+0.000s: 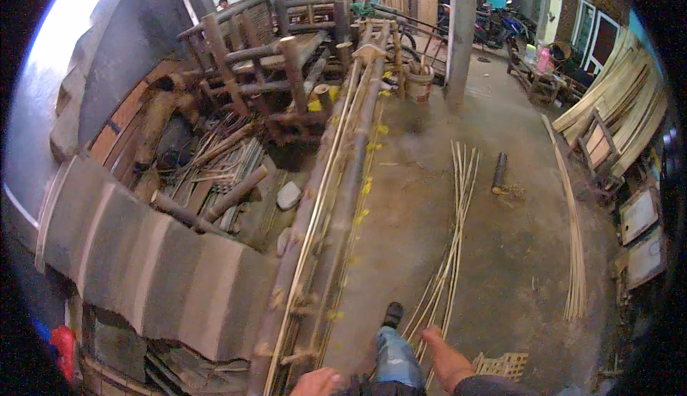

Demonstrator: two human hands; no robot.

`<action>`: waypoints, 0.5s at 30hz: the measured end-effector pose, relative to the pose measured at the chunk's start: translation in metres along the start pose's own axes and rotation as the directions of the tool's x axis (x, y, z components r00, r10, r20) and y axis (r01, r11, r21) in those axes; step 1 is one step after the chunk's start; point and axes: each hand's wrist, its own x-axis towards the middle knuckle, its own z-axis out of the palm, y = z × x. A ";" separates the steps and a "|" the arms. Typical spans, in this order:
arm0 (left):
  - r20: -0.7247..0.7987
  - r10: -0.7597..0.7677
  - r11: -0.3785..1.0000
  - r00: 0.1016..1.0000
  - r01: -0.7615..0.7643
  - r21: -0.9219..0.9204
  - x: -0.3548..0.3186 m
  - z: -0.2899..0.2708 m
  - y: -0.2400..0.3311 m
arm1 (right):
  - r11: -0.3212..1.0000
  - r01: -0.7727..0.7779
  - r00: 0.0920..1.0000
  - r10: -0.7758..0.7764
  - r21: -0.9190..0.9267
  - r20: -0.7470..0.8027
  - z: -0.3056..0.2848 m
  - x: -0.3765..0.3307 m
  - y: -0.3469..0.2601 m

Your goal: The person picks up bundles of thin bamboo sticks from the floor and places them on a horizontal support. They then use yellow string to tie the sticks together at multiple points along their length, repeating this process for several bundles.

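My left hand [318, 382] is low in the view, beside the near end of a long bamboo rack [342, 181]. It is blurred, and its fingers cannot be made out. Further right, my right hand [431, 334] hangs next to my leg with the fingers curled closed; whatever they may hold is hidden. Long thin bamboo strips [456, 238] lie crossed on the floor ahead, their near ends passing close to that hand. Pale strips [315, 231] also run along the top of the rack. My shod foot [392, 314] is on the floor between rack and strips.
Corrugated roofing sheets [150, 267] and cut bamboo poles [240, 192] lie left of the rack. A bamboo bench frame [286, 67] stands beyond them. Rightward are a short dark tube [500, 170], another strip bundle [572, 253] and leaning slats [622, 103]. A pillar [459, 38] and bucket [418, 85] stand ahead.
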 end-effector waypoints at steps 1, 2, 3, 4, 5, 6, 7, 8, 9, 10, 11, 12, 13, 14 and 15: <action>0.141 0.075 0.997 0.987 -0.071 -0.036 0.021 0.012 0.007 | 0.999 0.025 1.000 -0.024 0.038 -0.006 -0.022 0.021 -0.028; 0.215 0.231 0.973 0.949 -0.218 -0.081 0.054 0.027 0.010 | 0.977 0.145 0.984 -0.126 0.159 -0.122 -0.064 0.049 -0.062; 0.272 0.399 0.917 0.875 -0.376 -0.136 0.101 0.038 0.019 | 0.935 0.250 0.951 -0.189 0.249 -0.246 -0.111 0.074 -0.085; 0.231 0.526 0.849 0.819 -0.523 -0.078 0.149 0.038 0.047 | 0.901 0.326 0.919 -0.231 0.286 -0.319 -0.159 0.094 -0.103; 0.239 0.619 0.774 0.748 -0.633 -0.023 0.188 0.035 0.083 | 0.877 0.368 0.898 -0.249 0.310 -0.364 -0.202 0.102 -0.115; 0.275 0.667 0.714 0.692 -0.700 0.030 0.212 0.033 0.115 | 0.860 0.401 0.888 -0.279 0.316 -0.367 -0.231 0.106 -0.127; 0.266 0.710 0.669 0.651 -0.742 0.030 0.236 0.030 0.145 | 0.845 0.432 0.881 -0.320 0.315 -0.349 -0.255 0.111 -0.141; 0.262 0.756 0.613 0.600 -0.789 0.038 0.264 0.028 0.175 | 0.827 0.468 0.868 -0.364 0.311 -0.337 -0.278 0.121 -0.158; 0.262 0.801 0.556 0.539 -0.831 0.011 0.291 0.021 0.210 | 0.808 0.500 0.855 -0.403 0.311 -0.327 -0.301 0.131 -0.175; 0.265 0.852 0.479 0.452 -0.877 -0.043 0.314 0.018 0.243 | 0.801 0.508 0.850 -0.409 0.315 -0.331 -0.323 0.141 -0.182; 0.258 0.893 0.401 0.368 -0.911 -0.091 0.337 0.012 0.275 | 0.787 0.525 0.842 -0.426 0.325 -0.330 -0.348 0.154 -0.193; 0.266 0.921 0.316 0.283 -0.944 -0.090 0.366 0.010 0.303 | 0.791 0.517 0.845 -0.409 0.328 -0.345 -0.373 0.171 -0.192; 0.278 0.939 0.235 0.202 -0.968 -0.089 0.390 0.008 0.329 | 0.794 0.513 0.846 -0.403 0.327 -0.348 -0.392 0.190 -0.194; 0.289 0.951 0.149 0.112 -0.983 -0.110 0.412 0.008 0.354 | 0.800 0.499 0.853 -0.388 0.333 -0.349 -0.407 0.211 -0.193; 0.238 0.971 0.056 0.028 -0.992 -0.112 0.431 0.005 0.377 | 0.810 0.479 0.865 -0.371 0.338 -0.338 -0.415 0.231 -0.194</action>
